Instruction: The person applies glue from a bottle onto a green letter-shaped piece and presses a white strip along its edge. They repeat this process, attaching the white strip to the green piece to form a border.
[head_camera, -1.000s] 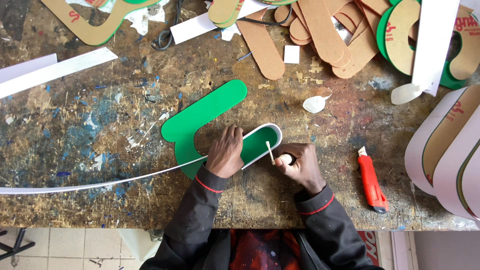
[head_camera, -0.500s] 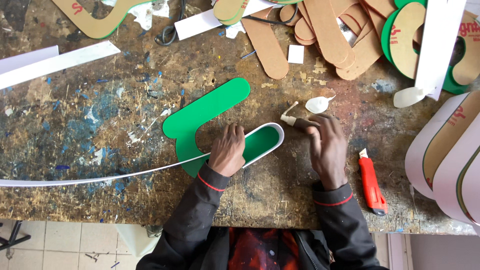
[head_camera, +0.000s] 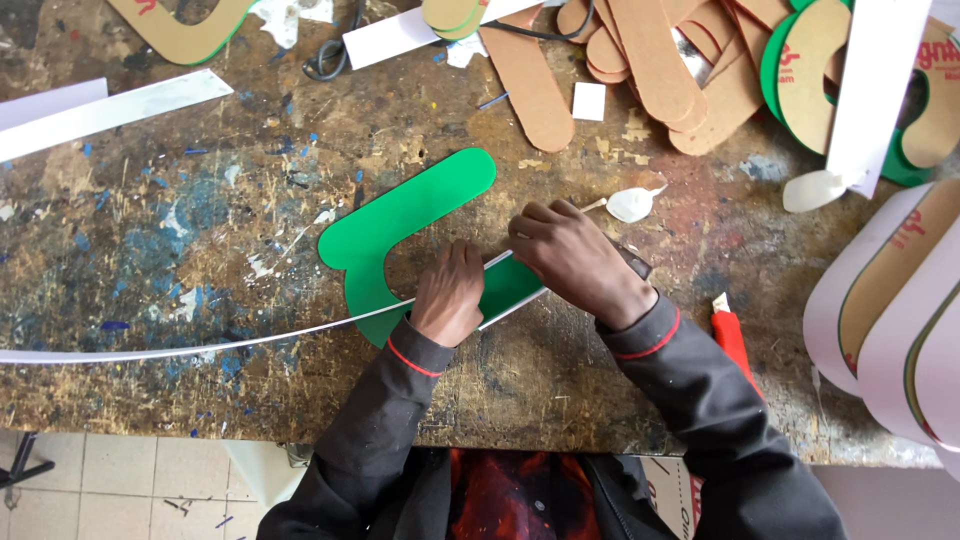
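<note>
Paint-flecked and scarred, the wooden workbench (head_camera: 150, 230) fills the view, with pale floor tiles (head_camera: 110, 480) showing past its near edge. At far left a flat white strip (head_camera: 110, 110) lies on the wood. A long thin white band (head_camera: 200, 345) runs from the left edge along the bench to the green curved cut-out (head_camera: 400, 215), which lies flat near the middle of the bench.

Both forearms, in dark sleeves with red cuffs, come up from the near edge. The left hand (head_camera: 450, 290) lies palm down on the near arm of the cut-out, fingers together and bent, pressing the band against the green edge. Just to its right, the right hand (head_camera: 570, 255) is arched over the rounded end of that arm, fingers curled down onto it and the band; what its fingertips pinch, if anything, I cannot tell.

Just beyond the right hand lies a small white plastic spoon (head_camera: 630, 205). Far right of centre, brown cardboard-backed shapes (head_camera: 680, 70) are piled. A red utility knife (head_camera: 732, 335) lies near the right sleeve, and large white-edged letter forms (head_camera: 890, 310) lean in at the right edge.
</note>
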